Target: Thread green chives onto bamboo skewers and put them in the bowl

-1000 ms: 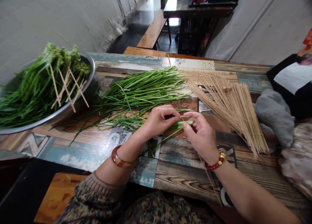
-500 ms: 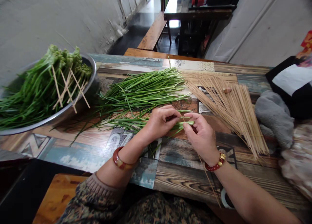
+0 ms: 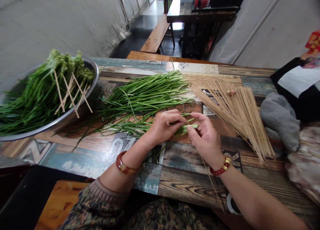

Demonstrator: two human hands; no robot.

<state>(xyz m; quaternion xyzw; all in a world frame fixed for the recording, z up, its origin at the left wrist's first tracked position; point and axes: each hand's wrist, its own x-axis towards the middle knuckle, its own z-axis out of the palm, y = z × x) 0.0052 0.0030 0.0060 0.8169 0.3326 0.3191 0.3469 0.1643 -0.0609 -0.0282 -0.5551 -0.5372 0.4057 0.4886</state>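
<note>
My left hand [image 3: 166, 125] pinches a small bunch of green chive stalks [image 3: 130, 126] that trails left over the patterned table [image 3: 180, 176]. My right hand [image 3: 206, 138] grips the cut ends of the same stalks together with a thin bamboo skewer [image 3: 212, 185], which runs down from my palm toward the table's near edge. Both hands meet just in front of a loose pile of chives [image 3: 147, 91]. A fan of bare bamboo skewers [image 3: 237, 113] lies to the right of my right hand.
A metal bowl [image 3: 92, 79] at the left holds skewered chive bundles [image 3: 42, 89]. Grey cloth [image 3: 280, 121] and a black bag [image 3: 297, 89] sit at the right. Beyond the table stand a wooden bench [image 3: 156, 33] and a dark table [image 3: 200, 13].
Both hands stay on the chive stalks with only small finger shifts. The view has tilted slightly, so everything sits a little lower in the picture.
</note>
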